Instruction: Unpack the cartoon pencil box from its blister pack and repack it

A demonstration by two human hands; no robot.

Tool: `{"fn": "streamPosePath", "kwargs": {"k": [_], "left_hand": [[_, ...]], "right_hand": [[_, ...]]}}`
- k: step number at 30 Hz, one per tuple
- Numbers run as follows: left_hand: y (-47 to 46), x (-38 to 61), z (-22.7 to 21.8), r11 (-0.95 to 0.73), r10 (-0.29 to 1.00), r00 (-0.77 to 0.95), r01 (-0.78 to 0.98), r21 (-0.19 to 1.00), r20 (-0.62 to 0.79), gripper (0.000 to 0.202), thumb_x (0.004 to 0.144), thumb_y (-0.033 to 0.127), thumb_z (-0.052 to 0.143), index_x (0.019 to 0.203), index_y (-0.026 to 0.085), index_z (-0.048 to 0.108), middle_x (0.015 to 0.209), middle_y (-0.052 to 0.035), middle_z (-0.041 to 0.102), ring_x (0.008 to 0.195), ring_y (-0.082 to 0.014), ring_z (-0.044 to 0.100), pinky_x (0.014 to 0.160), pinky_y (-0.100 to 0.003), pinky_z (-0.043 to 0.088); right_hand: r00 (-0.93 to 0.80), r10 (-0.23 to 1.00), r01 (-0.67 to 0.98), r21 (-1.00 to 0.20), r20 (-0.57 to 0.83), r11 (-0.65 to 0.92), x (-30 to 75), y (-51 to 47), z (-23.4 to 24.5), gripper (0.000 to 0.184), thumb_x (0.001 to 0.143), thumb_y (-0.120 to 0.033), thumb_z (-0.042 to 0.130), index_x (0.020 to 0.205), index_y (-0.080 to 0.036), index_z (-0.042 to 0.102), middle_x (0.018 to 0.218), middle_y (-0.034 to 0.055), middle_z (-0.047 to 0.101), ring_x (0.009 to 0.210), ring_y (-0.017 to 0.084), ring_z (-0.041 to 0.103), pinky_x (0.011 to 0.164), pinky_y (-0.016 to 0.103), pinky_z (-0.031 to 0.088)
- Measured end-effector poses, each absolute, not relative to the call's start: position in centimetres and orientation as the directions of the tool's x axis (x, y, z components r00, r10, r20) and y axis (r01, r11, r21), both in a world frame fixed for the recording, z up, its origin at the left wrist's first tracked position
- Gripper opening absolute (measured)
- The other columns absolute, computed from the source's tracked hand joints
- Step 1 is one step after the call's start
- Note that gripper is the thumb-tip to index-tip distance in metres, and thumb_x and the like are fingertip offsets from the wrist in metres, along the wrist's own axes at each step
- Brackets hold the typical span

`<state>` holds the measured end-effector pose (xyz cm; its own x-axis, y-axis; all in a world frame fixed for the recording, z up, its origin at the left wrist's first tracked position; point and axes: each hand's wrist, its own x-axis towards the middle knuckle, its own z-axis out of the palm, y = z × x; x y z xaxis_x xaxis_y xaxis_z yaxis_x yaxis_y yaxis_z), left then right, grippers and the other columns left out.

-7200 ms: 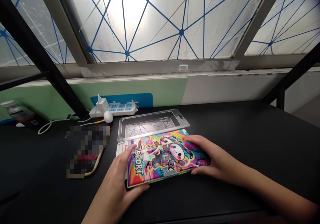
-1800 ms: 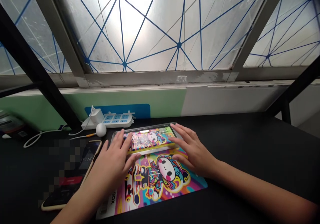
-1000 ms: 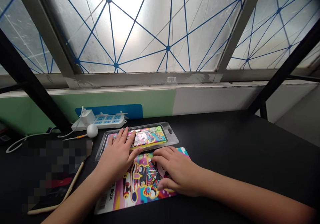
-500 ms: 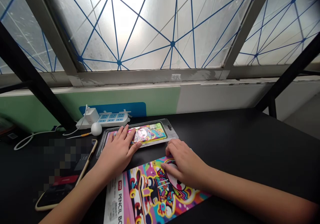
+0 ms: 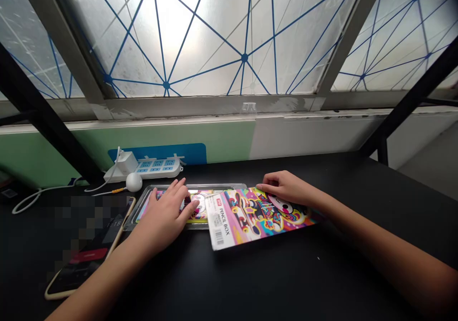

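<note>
My left hand lies flat with fingers spread on a colourful pencil box, which sits in a clear plastic blister tray. The tray's right part is hidden behind a bright printed cardboard backing card marked "PENCIL BOX". My right hand grips that card at its far right edge, fingers curled over it, and holds it tilted over the tray's right end.
A phone in a tan case lies at the left on the black table. Behind the tray are a white power strip with a plugged charger, a white ball and a cable. Black frame struts rise at both sides.
My right hand picked the backing card up off the table and swung it up and back over the tray's right end. My left hand stayed pressed on the pencil box in the tray.
</note>
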<state>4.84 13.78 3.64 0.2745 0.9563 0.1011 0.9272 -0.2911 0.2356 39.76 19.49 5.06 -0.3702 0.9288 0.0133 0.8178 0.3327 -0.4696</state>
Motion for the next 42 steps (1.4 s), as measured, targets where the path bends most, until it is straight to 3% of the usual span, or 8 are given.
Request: {"fn": "streamPosePath", "kwargs": {"k": [5, 8, 10, 18, 22, 27, 33, 42], "left_hand": [[13.1, 5.6, 3.1, -0.273, 0.960, 0.262, 0.951, 0.146, 0.095, 0.050, 0.102, 0.053, 0.035, 0.131, 0.019, 0.058, 0.163, -0.0160, 0.034, 0.154, -0.0334, 0.023, 0.117, -0.070, 0.019], [12.5, 6.2, 2.8, -0.275, 0.960, 0.268, 0.957, 0.089, 0.082, 0.060, 0.103, 0.053, 0.032, 0.153, 0.021, 0.042, 0.167, -0.0124, 0.025, 0.155, -0.0350, 0.016, 0.118, -0.071, 0.017], [12.0, 6.5, 2.8, -0.294, 0.955, 0.291, 0.954, 0.064, 0.060, 0.062, 0.103, 0.054, 0.029, 0.158, 0.026, 0.036, 0.168, -0.0092, 0.020, 0.155, -0.0361, 0.014, 0.117, -0.071, 0.018], [11.9, 6.2, 3.6, -0.356, 0.934, 0.357, 0.933, 0.058, -0.014, 0.062, 0.103, 0.057, 0.027, 0.159, 0.030, 0.033, 0.168, -0.0060, 0.016, 0.155, -0.0354, 0.013, 0.117, -0.068, 0.024], [12.0, 5.8, 3.6, -0.398, 0.917, 0.397, 0.915, 0.069, 0.024, 0.060, 0.103, 0.056, 0.031, 0.156, 0.030, 0.040, 0.168, -0.0057, 0.017, 0.155, -0.0353, 0.015, 0.117, -0.067, 0.026], [11.9, 5.7, 3.7, -0.418, 0.908, 0.419, 0.903, 0.098, 0.009, 0.060, 0.102, 0.059, 0.032, 0.153, 0.029, 0.045, 0.168, -0.0060, 0.019, 0.155, -0.0343, 0.017, 0.118, -0.066, 0.026], [11.5, 6.3, 3.8, -0.423, 0.906, 0.423, 0.901, 0.099, 0.021, 0.059, 0.100, 0.064, 0.036, 0.140, 0.026, 0.058, 0.166, -0.0080, 0.028, 0.154, -0.0368, 0.021, 0.118, -0.072, 0.018], [11.4, 6.3, 3.6, -0.436, 0.898, 0.439, 0.889, 0.143, 0.008, 0.058, 0.100, 0.063, 0.037, 0.136, 0.023, 0.058, 0.167, -0.0096, 0.027, 0.155, -0.0352, 0.021, 0.119, -0.069, 0.021]], "right_hand": [[-0.375, 0.917, 0.793, -0.464, 0.140, 0.395, 38.4, 18.7, 4.2, 0.036, 0.094, -0.053, 0.053, 0.100, -0.021, 0.069, 0.108, 0.0097, 0.071, 0.100, 0.026, 0.063, 0.088, 0.041, 0.047], [-0.359, 0.924, 0.791, -0.482, 0.132, 0.376, 36.4, 17.1, 3.9, 0.043, 0.093, -0.059, 0.055, 0.113, -0.022, 0.066, 0.115, 0.0109, 0.070, 0.104, 0.029, 0.062, 0.091, 0.044, 0.046], [-0.335, 0.938, 0.797, -0.506, 0.083, 0.329, 35.9, 16.7, 3.8, 0.048, 0.091, -0.062, 0.057, 0.116, -0.022, 0.065, 0.115, 0.0112, 0.070, 0.103, 0.030, 0.061, 0.088, 0.042, 0.046], [-0.347, 0.930, 0.811, -0.536, -0.122, 0.233, 39.6, 19.5, 4.5, 0.047, 0.088, -0.067, 0.057, 0.096, -0.024, 0.073, 0.085, 0.0041, 0.072, 0.074, 0.022, 0.063, 0.061, 0.030, 0.044], [-0.349, 0.928, 0.810, -0.541, -0.134, 0.227, 40.5, 19.9, 4.8, 0.044, 0.084, -0.065, 0.063, 0.094, -0.023, 0.074, 0.091, 0.0056, 0.074, 0.079, 0.023, 0.066, 0.065, 0.031, 0.047], [-0.330, 0.944, 0.783, -0.564, -0.023, 0.261, 38.5, 18.3, 4.8, 0.043, 0.088, -0.059, 0.061, 0.110, -0.023, 0.070, 0.114, 0.0087, 0.071, 0.102, 0.027, 0.064, 0.082, 0.036, 0.048], [-0.361, 0.930, 0.747, -0.618, -0.069, 0.244, 36.6, 17.0, 4.2, 0.035, 0.090, -0.057, 0.060, 0.093, -0.023, 0.068, 0.079, 0.0012, 0.070, 0.070, 0.019, 0.062, 0.059, 0.029, 0.042], [-0.340, 0.937, 0.737, -0.641, -0.076, 0.215, 38.0, 18.2, 4.2, 0.033, 0.087, -0.055, 0.063, 0.084, -0.022, 0.066, 0.075, 0.0004, 0.067, 0.069, 0.018, 0.059, 0.058, 0.029, 0.040]]}}
